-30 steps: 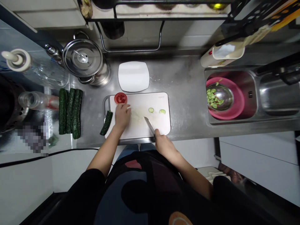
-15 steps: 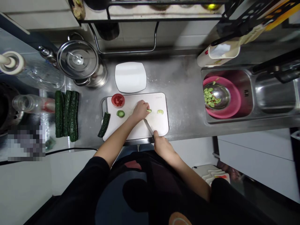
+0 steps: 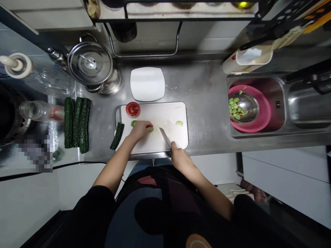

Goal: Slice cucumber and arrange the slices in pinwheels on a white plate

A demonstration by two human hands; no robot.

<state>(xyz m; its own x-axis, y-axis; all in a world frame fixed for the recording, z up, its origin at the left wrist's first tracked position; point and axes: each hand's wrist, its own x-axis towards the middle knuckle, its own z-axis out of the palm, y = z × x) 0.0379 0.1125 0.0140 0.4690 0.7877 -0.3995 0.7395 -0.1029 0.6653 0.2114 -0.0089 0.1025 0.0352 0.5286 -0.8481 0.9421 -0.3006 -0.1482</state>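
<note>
One cucumber slice [image 3: 151, 130], pinched by the left hand [image 3: 141, 130], had moved left toward the other slices [image 3: 133, 123]; only a stray slice [image 3: 179, 123] remained apart, at right on the board [image 3: 161, 112]; right hand [image 3: 180, 157] gripped the knife [image 3: 164, 137].

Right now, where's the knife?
In the head view, the knife is in the right hand, slanting over the white cutting board's right half, right of the left hand.

No text, label, brand or number was legible. One faint grey marking [image 3: 178, 107] was noted at the far right corner of the white cutting board [image 3: 165, 113], too small to read.
</note>
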